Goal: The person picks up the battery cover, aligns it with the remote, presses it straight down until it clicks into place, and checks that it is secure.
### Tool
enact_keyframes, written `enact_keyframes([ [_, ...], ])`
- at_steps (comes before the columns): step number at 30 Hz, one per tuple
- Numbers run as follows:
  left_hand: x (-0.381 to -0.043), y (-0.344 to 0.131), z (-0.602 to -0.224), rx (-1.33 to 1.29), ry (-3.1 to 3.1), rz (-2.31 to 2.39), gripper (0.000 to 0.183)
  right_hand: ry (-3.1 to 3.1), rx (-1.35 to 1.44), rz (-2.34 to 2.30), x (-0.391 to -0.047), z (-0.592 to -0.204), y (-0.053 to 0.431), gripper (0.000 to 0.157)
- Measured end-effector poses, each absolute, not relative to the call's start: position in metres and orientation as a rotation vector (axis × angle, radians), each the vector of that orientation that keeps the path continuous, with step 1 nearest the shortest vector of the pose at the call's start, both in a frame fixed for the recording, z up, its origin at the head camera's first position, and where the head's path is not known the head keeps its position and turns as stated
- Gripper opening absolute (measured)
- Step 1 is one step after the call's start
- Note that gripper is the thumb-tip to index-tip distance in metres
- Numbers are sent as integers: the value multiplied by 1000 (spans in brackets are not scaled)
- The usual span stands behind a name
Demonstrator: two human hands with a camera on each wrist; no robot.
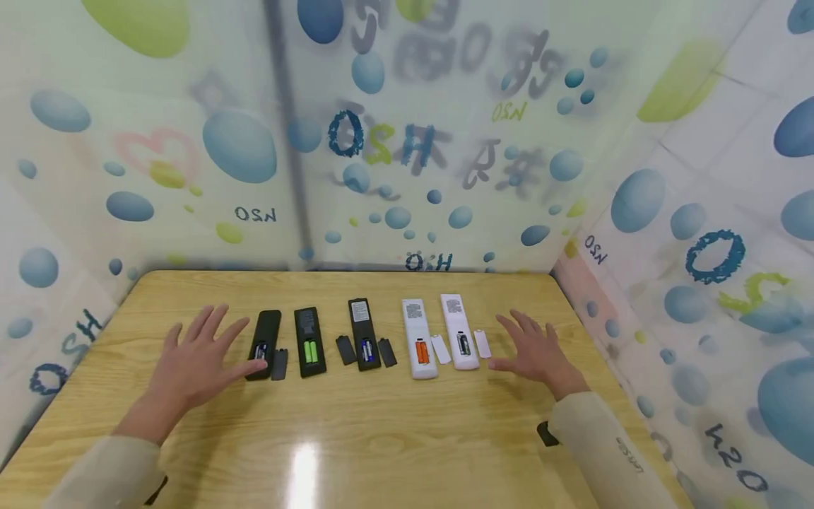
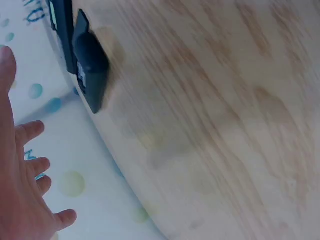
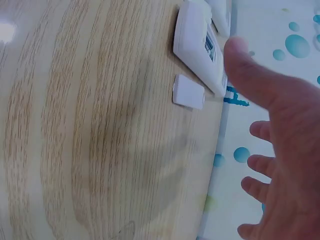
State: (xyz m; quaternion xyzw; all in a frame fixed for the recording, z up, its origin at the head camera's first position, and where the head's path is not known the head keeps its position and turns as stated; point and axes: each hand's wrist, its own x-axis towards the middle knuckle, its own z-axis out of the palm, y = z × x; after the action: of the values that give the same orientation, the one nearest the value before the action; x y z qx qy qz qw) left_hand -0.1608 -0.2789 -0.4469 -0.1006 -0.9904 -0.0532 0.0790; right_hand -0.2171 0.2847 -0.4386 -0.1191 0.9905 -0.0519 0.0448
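My left hand [image 1: 197, 364] hovers with spread fingers beside the leftmost black remote control [image 1: 267, 329], holding nothing. Its thumb overlaps that remote's lower end in the head view. Spread likewise, my right hand [image 1: 534, 351] is right of a white remote [image 1: 455, 318] and its loose white battery cover [image 1: 482, 344]. Between the hands lie a black remote with green batteries [image 1: 310, 351], a black one with blue batteries [image 1: 367, 350] and a white one with orange batteries [image 1: 422, 351]. All the remotes lie back up with their battery compartments uncovered.
Loose black covers [image 1: 279, 364] and another white cover [image 1: 441, 349] lie among the remotes. The wooden table [image 1: 356, 438] meets a patterned curtain [image 1: 394, 212] at its back and a similar sheet on the right. Light glares off the table's front.
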Motion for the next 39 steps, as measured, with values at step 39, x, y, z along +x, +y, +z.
enact_keyframes([
  [39,-220,-59,-434,-686,-3034,-1025,37,3053,-355,-103,-231,-443,276,48],
])
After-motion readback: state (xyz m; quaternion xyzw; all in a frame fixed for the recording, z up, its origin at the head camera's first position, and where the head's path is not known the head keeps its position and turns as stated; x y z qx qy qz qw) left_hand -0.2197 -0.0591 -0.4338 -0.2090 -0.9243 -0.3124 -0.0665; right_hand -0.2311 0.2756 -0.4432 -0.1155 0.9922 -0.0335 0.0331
